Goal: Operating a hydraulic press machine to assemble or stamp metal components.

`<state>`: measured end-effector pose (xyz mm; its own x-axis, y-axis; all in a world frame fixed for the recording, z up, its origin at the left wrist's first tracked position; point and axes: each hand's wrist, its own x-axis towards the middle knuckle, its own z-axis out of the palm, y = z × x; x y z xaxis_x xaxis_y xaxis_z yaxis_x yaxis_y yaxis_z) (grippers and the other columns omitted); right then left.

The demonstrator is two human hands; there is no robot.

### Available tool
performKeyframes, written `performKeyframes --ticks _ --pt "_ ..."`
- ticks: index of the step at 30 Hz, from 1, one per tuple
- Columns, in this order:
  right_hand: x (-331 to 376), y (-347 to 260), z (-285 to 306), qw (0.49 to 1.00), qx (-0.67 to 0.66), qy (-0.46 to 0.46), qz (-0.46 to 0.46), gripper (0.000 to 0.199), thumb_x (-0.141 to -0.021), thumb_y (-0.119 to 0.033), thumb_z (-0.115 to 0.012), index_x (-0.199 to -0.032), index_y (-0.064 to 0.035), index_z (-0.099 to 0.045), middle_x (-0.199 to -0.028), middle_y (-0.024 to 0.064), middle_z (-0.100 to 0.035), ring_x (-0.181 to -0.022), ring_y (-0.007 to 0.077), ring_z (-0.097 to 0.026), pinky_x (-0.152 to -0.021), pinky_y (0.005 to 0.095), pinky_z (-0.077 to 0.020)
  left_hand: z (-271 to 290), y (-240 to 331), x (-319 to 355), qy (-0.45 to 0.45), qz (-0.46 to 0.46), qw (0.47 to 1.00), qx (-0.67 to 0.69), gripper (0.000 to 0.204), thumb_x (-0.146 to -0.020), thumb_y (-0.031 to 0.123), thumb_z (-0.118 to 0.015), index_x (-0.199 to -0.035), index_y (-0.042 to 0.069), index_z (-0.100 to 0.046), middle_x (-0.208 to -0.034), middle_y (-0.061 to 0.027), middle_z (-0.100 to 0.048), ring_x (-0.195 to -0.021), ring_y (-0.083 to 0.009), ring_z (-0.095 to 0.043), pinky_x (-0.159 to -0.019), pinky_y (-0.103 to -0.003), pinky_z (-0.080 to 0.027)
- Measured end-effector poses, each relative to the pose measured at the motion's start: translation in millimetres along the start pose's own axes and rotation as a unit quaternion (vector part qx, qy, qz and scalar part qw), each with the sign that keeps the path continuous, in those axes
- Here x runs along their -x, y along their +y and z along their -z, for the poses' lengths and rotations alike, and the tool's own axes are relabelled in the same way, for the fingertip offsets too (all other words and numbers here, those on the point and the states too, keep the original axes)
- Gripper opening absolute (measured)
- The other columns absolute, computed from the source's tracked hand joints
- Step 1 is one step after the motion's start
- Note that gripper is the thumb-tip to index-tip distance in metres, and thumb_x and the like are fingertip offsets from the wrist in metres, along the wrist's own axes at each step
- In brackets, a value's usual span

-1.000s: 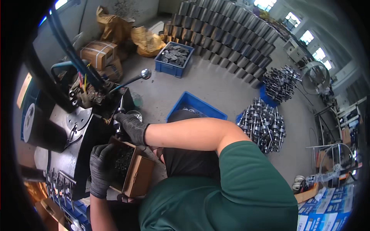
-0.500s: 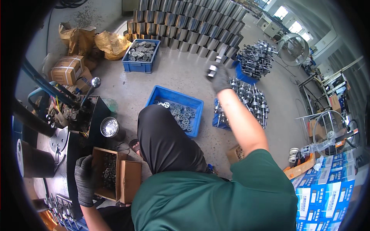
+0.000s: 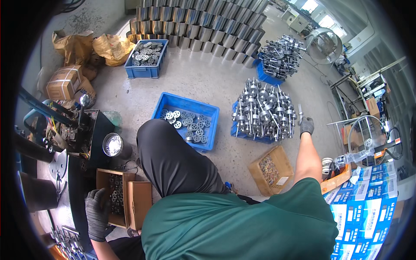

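Note:
My right hand [image 3: 307, 126], in a grey glove, is stretched out just right of a heap of metal rotors on shafts [image 3: 264, 108]. It is closed on a slim metal shaft [image 3: 300, 112] that stands up from the fingers; the part inside the grip is hidden. My left hand [image 3: 98, 212], also gloved, hangs beside the machine's work table [image 3: 69, 182] and the left edge of an open box of small metal parts [image 3: 116, 195]. Its fingers are loosely bent and apart, with nothing visible in them.
A blue bin [image 3: 163, 100] with spoked metal discs lies ahead of my knee, another blue bin [image 3: 143, 72] behind it. Stacked steel cylinders [image 3: 195, 30] line the back. A carton of small pieces [image 3: 284, 160] and blue-white cartons [image 3: 364, 208] are at right; a metal bucket [image 3: 123, 149] stands left.
My right hand has swung right and nearer, from beyond the rotor heap to its right side, still gripping a metal part. My left hand has barely moved. The view has shifted slightly.

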<state>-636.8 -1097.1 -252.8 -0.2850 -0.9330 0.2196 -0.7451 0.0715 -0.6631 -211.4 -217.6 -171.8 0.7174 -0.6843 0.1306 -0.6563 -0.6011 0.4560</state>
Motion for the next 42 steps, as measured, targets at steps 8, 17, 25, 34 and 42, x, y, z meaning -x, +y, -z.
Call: performKeyframes --ticks 8,17,25,34,42 --pt "-18 20 -30 0.962 0.197 -0.152 0.114 0.046 -0.096 -0.040 -0.056 -0.114 -0.0013 -0.074 -0.117 0.0267 -0.072 -0.109 0.0422 -0.069 -0.094 0.0489 -0.0537 2 0 4 -0.015 0.038 0.999 -0.006 0.043 -0.077 -0.003 -0.072 -0.119 0.004 -0.067 -0.113 -0.0176 -0.066 -0.105 -0.0393 -0.061 -0.094 -0.047 -0.048" --pt "-3 41 -63 0.957 0.242 -0.143 0.071 0.052 -0.097 -0.040 -0.049 -0.128 -0.0034 -0.070 -0.136 0.0267 -0.064 -0.130 0.0441 -0.059 -0.109 0.0483 -0.0484 18 -2 15 0.008 0.048 0.998 -0.027 0.039 -0.077 0.005 -0.074 -0.116 0.006 -0.070 -0.107 -0.0162 -0.068 -0.104 -0.0387 -0.062 -0.092 -0.049 -0.049" --pt "-26 -132 -49 0.947 0.291 -0.071 0.116 0.044 -0.094 -0.035 -0.060 -0.128 -0.0081 -0.071 -0.142 0.0215 -0.062 -0.129 0.0402 -0.063 -0.106 0.0516 -0.0517 32 6 21 0.004 0.045 0.997 -0.056 0.039 -0.077 0.011 -0.077 -0.116 0.010 -0.071 -0.106 -0.0116 -0.069 -0.103 -0.0351 -0.064 -0.089 -0.049 -0.050" --pt "377 -465 -170 0.595 0.167 -0.317 0.719 0.031 -0.089 -0.028 -0.066 -0.109 -0.0060 -0.075 -0.106 0.0258 -0.073 -0.102 0.0427 -0.070 -0.087 0.0486 -0.0568 56 -38 57 0.092 0.054 0.993 -0.054 0.033 -0.090 0.020 -0.075 -0.121 0.012 -0.069 -0.111 -0.0127 -0.067 -0.105 -0.0347 -0.064 -0.091 -0.046 -0.052" --pt "790 -427 -9 0.014 -0.115 -0.462 0.879 0.031 -0.084 -0.020 -0.072 -0.111 -0.0033 -0.071 -0.105 0.0213 -0.070 -0.097 0.0410 -0.068 -0.088 0.0508 -0.0549 103 -81 128 0.393 0.192 0.898 0.056 0.040 -0.087 0.006 -0.078 -0.126 0.007 -0.068 -0.113 -0.0113 -0.070 -0.103 -0.0249 -0.070 -0.093 -0.037 -0.057"
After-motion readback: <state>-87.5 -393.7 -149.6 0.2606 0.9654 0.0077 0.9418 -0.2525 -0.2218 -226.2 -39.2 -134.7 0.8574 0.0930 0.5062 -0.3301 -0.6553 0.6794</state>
